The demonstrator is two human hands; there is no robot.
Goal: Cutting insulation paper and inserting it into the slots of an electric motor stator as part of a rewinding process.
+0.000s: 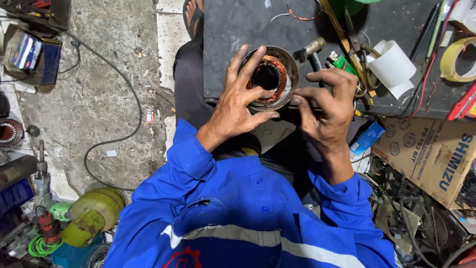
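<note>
Stator (pixel 270 77): metal ring with copper windings, at the near edge of the dark bench (pixel 233 30); bore faces up, axis near vertical.
Left hand (pixel 238 101): fingers spread and closed over the stator's rim, thumb at the bore.
Right hand (pixel 327 106): curled beside the stator; whether it pinches anything, cannot tell.
Handling: likely heavy, stiff; windings fragile, so hold by the steel rim.
White roll (pixel 394 67): beyond the right hand.

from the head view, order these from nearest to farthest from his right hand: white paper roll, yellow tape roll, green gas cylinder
From the right hand:
1. White paper roll, just up and to the right on the dark bench.
2. Yellow tape roll, farther right, at the bench edge.
3. Green gas cylinder, far across on the floor, lower left.
</note>
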